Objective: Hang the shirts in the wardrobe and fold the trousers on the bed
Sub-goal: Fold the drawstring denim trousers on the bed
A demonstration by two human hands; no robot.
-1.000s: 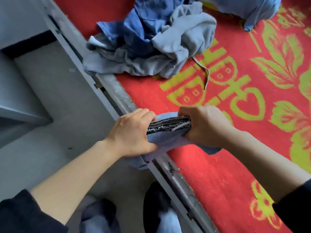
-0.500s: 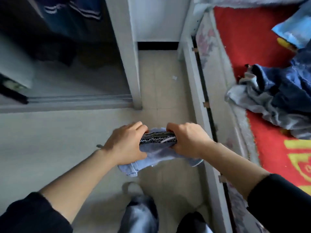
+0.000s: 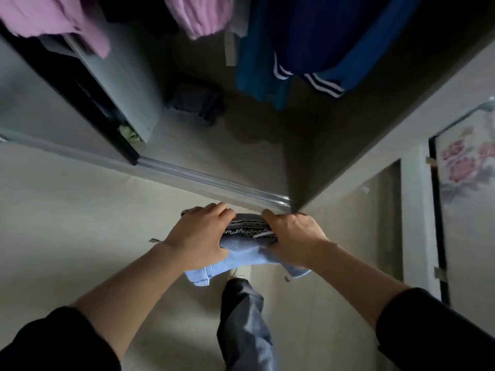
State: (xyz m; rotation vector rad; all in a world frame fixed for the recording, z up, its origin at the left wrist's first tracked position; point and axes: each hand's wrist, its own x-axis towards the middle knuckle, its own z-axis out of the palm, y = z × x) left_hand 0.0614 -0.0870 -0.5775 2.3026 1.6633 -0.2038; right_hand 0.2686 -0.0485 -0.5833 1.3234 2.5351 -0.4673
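A folded light-blue garment with a dark striped elastic waistband is held over the floor between both hands. My left hand grips its left end. My right hand grips its right end. The open wardrobe lies straight ahead. Inside it hang a blue garment with white stripes and pink garments. The bed is out of sight.
The wardrobe's sliding-door track crosses the floor just beyond my hands. A sliding door stands at the left. A dark folded item lies on the wardrobe floor. A flowered panel stands at the right. My leg is below the garment.
I have turned from the bed with its red cover toward the wardrobe. Both hands kept their grip on the folded garment and carried it from the bed edge to the wardrobe opening.
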